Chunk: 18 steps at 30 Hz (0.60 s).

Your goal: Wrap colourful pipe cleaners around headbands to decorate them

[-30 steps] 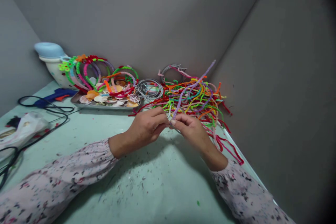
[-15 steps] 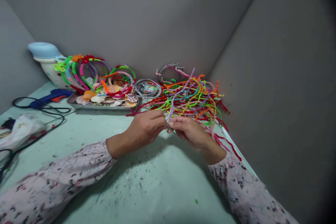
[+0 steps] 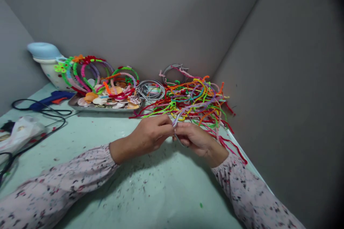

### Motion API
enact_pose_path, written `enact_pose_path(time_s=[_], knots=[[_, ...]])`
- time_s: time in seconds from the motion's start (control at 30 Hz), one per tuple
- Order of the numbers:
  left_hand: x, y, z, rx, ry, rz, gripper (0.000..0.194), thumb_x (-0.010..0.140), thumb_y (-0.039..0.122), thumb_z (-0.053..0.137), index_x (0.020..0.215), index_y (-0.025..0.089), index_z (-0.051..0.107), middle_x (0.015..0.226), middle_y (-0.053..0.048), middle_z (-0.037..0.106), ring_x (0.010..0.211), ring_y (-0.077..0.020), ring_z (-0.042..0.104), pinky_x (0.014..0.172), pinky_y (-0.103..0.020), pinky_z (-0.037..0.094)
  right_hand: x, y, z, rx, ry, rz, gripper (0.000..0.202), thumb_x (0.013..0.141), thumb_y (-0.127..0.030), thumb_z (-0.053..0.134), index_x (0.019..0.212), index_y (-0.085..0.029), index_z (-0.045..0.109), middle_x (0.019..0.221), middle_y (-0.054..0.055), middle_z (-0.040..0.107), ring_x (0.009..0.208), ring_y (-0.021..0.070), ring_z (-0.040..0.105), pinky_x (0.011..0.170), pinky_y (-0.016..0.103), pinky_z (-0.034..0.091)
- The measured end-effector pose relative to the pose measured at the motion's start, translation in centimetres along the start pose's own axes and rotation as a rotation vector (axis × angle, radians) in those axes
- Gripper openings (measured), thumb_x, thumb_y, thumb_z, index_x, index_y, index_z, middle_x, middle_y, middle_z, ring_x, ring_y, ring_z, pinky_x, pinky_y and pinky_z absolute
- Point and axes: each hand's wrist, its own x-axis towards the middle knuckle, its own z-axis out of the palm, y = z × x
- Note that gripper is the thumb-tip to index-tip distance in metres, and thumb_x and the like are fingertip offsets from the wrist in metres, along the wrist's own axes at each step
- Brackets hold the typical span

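My left hand (image 3: 150, 132) and my right hand (image 3: 198, 137) meet above the table, just in front of a heap of pipe cleaners. Both are closed, fingertips pinched close together. Between them rises a lavender pipe cleaner (image 3: 176, 118), bent over to the right so that its far part blends into the heap. A thin grey wire (image 3: 179, 141) curves below the fingertips towards my right palm. My fingers cover the spot where wire and pipe cleaner meet, so how they are joined is hidden.
Behind my hands lies the colourful pipe cleaner heap (image 3: 199, 96). Coiled grey wire hoops (image 3: 151, 91) lie left of it. A metal tray (image 3: 104, 109) holds shells and fuzzy headbands (image 3: 85, 75). Further left are a blue glue gun (image 3: 49, 101), black cable (image 3: 57, 123), white bag (image 3: 24, 132) and blue-lidded container (image 3: 51, 68).
The lavender pipe cleaner stood up tall and now bends down to the right. The grey wire shows more below my fingertips. Both hands have barely shifted.
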Motion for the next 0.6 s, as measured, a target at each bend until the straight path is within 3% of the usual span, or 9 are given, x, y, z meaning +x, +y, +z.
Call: enact_pose_path(time_s=[0.33, 0.6], knots=[[0.07, -0.16, 0.19, 0.028, -0.039, -0.043, 0.016, 0.090, 0.019, 0.047, 0.089, 0.016, 0.062, 0.083, -0.005, 0.060, 0.074, -0.0140, 0.056, 0.064, -0.025, 0.044, 0.41, 0.53, -0.21, -0.008, -0.016, 0.007, 0.006, 0.070, -0.019, 0.056, 0.066, -0.016, 0.059, 0.059, -0.004, 0.054, 0.041, 0.0041, 0.028, 0.038, 0.022, 0.013], [-0.19, -0.39, 0.18, 0.034, -0.075, 0.019, 0.018, 0.091, 0.021, 0.046, 0.093, 0.018, 0.064, 0.084, -0.005, 0.062, 0.073, -0.0126, 0.058, 0.064, -0.023, 0.045, 0.66, 0.94, -0.35, 0.080, -0.031, 0.102, 0.005, 0.066, -0.019, 0.059, 0.066, -0.016, 0.056, 0.056, -0.004, 0.056, 0.037, 0.0028, 0.029, 0.036, 0.020, 0.011]])
